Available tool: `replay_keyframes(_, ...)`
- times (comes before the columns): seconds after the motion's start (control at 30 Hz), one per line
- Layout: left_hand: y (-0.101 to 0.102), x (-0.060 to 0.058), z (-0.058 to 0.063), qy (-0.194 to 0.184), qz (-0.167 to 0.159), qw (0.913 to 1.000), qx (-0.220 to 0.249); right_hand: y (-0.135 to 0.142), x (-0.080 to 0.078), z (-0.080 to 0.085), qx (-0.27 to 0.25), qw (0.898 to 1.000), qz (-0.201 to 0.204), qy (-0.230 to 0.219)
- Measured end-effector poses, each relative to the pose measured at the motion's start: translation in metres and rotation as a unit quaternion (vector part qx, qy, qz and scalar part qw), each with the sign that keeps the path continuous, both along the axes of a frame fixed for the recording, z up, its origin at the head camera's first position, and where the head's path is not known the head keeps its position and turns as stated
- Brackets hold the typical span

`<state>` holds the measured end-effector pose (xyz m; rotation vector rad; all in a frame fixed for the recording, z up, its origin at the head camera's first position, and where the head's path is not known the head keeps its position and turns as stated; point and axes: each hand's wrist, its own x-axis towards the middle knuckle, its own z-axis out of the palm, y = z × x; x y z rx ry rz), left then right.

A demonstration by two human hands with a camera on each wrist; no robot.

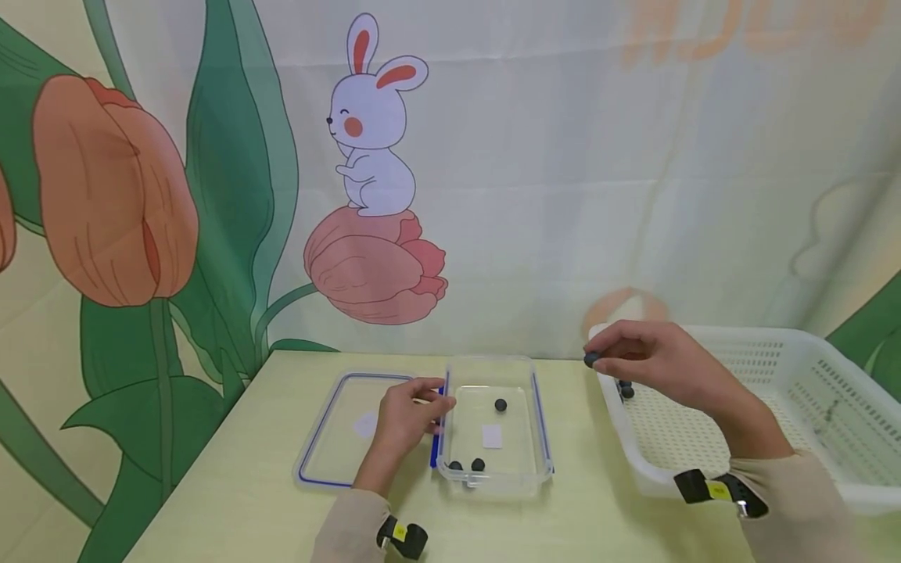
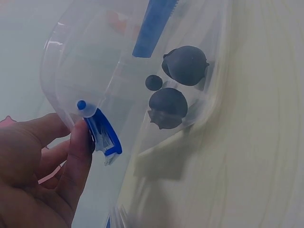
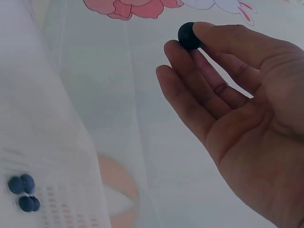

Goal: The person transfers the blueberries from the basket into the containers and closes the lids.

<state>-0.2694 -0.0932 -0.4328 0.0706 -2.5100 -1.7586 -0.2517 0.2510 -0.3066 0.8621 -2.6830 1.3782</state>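
Note:
My right hand (image 1: pixel 658 363) pinches a dark blueberry (image 3: pixel 190 36) between thumb and fingertips, above the near-left rim of the white basket (image 1: pixel 622 446). Left of it stands a clear plastic container (image 1: pixel 542 426) with blue latches, its top uncovered. Inside lies one blueberry (image 1: pixel 500 405) towards the back; others, such as this blueberry (image 1: pixel 478 464), sit near the front wall. My left hand (image 1: pixel 404 418) grips the container's left side, its thumb and fingers by a blue latch (image 2: pixel 107 135) in the left wrist view. More blueberries (image 3: pixel 29 203) sit in the basket.
A clear lid (image 1: pixel 327 438) with a blue seal lies flat on the table (image 1: pixel 232 469), left of the container and partly behind my left hand. A printed curtain (image 1: pixel 521 195) with a rabbit and tulips hangs behind the table. The basket takes up the right side.

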Motion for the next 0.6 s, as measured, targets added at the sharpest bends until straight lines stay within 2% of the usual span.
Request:
replay_keyframes(0.37, 0.001, 0.0, 0.001, 0.005, -0.003, 1.0, -0.002, -0.026, 0.013, -0.022, -0.04, 0.999, 0.009, -0.028)
replay_keyframes(0.6, 0.0, 0.0, 0.001, 0.007, -0.004, 1.0, -0.006, -0.041, 0.014, -0.031, -0.037, 0.999, 0.004, -0.033)
